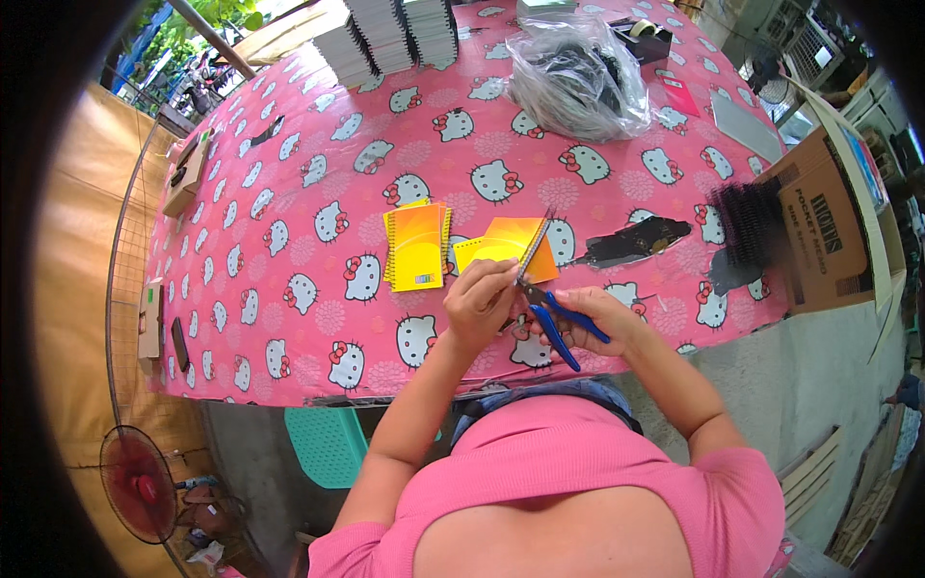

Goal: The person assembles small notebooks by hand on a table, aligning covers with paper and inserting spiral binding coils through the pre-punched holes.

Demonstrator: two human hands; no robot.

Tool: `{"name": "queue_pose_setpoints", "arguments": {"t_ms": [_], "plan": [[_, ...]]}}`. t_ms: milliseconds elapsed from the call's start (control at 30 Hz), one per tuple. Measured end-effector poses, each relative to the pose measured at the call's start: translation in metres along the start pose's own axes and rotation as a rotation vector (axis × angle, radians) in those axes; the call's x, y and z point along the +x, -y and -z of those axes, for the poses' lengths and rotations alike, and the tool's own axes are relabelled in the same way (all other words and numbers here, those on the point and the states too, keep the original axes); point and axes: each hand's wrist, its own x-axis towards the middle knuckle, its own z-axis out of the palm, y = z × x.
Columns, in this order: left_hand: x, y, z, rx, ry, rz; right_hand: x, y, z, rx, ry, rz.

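My left hand (482,297) pinches the near end of a dark spiral coil (536,247), which runs along the right edge of a small yellow-orange notebook (511,234). In my right hand (595,318) is a pair of blue-handled cutting pliers (557,339). Its handles are spread apart, and the jaws sit at the coil's near end, close to my left fingertips. Whether the jaws touch the wire is too small to tell. Just left of this notebook lies a small pile of yellow spiral notebooks (416,249).
A pink patterned cloth (318,260) covers the table. At the back stand stacks of notebooks (385,39), a clear plastic bag (578,82) of black coils and a tape dispenser (643,40). Black coils (747,226) lie beside a cardboard box (833,222) at right.
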Motion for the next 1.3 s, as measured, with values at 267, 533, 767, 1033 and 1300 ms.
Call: {"name": "queue_pose_setpoints", "arguments": {"t_ms": [267,533,767,1033,1300], "plan": [[-0.002,-0.012,0.015,0.406,0.709,0.086,-0.009,0.035,0.039,-1.122,-0.285,0.346],[-0.001,0.014,0.002,0.559,0.790,0.017,0.029,0.059,0.064,-2.081,-0.462,0.652],[-0.004,0.015,0.001,0.591,0.733,-0.034,0.032,0.063,0.070,-2.202,-0.376,0.728],[-0.003,0.013,0.002,0.551,0.749,-0.002,0.031,0.069,0.076,-2.051,-0.465,0.642],[-0.004,0.015,0.001,0.569,0.729,-0.017,0.033,0.066,0.058,-2.006,-0.559,0.520]]}}
